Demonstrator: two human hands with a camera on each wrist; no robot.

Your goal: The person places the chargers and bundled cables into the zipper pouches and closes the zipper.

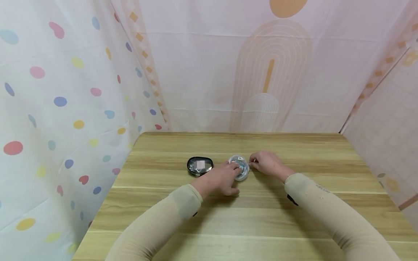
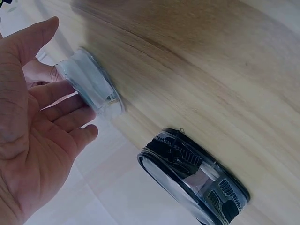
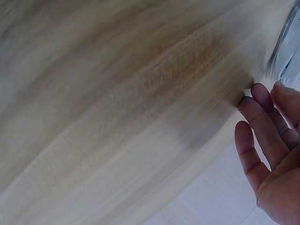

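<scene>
A small round clear pouch (image 1: 243,175) with bluish contents lies on the table. My left hand (image 1: 219,180) reaches over it, fingertips pressing on its top and the thumb held apart. In the left wrist view, the pouch (image 2: 91,82) stands at those fingers, its see-through side wall showing. At the pouch's right edge my right hand (image 1: 268,164) has thumb and forefinger together, pinching what looks like its zipper pull. The right wrist view catches only the rim of the pouch (image 3: 287,56) beside the fingertips; the pull itself is mostly hidden.
Left of my left hand sits an oval clear case (image 1: 200,165) with black trim and a pale label. Dark zipper-like prints show on its side in the left wrist view. Fabric curtains (image 1: 202,72) hang behind and beside the wooden table (image 1: 228,228).
</scene>
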